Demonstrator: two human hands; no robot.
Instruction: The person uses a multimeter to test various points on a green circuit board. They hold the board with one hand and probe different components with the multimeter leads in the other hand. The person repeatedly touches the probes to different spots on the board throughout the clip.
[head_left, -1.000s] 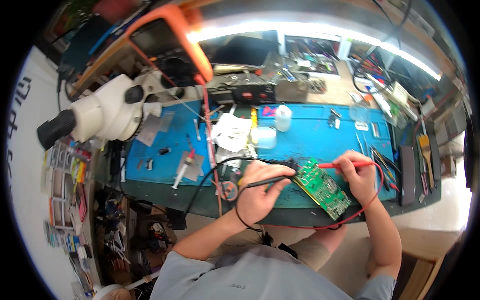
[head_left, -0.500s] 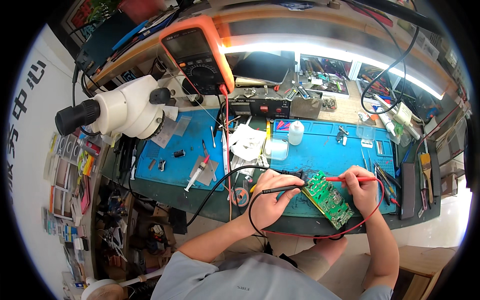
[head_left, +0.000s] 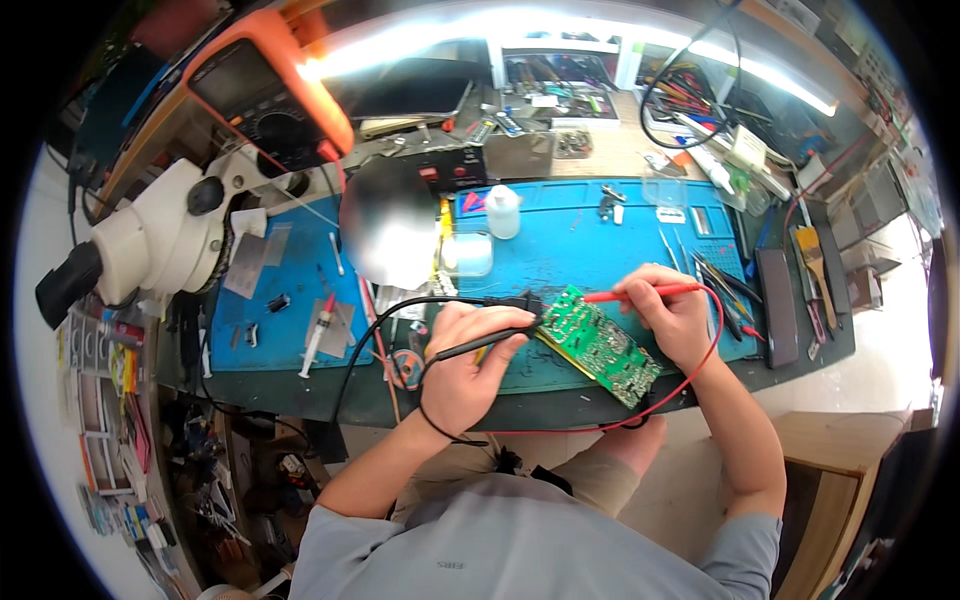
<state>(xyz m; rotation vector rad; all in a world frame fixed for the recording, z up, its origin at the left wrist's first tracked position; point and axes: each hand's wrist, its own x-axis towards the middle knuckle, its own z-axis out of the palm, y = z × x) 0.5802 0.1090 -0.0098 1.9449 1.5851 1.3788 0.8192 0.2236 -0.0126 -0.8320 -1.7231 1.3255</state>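
Note:
A green circuit board [head_left: 606, 352], its soldered side up, lies tilted near the front edge of the bench. My left hand [head_left: 468, 368] is closed round a black test probe [head_left: 478, 343], whose tip points at the board's upper left edge. From the other side, my right hand [head_left: 668, 318] pinches a red test probe [head_left: 640, 292] with its tip at the board's top corner. Whether either tip touches metal is too small to tell. A black plug [head_left: 524, 301] on a thick black cable sits beside the board's upper left end. The red lead loops below my right hand.
An orange multimeter [head_left: 268, 98] stands at the back left, above a white microscope [head_left: 150, 245]. On the blue mat [head_left: 575, 255] are a white bottle [head_left: 503, 212] and a clear tray [head_left: 468, 254]. A syringe [head_left: 320, 332] lies left; tweezers and a brush [head_left: 818, 262] lie right.
The whole view has shifted, so the bench and its things appear farther left and higher. Both hands keep their probes at the board's upper end.

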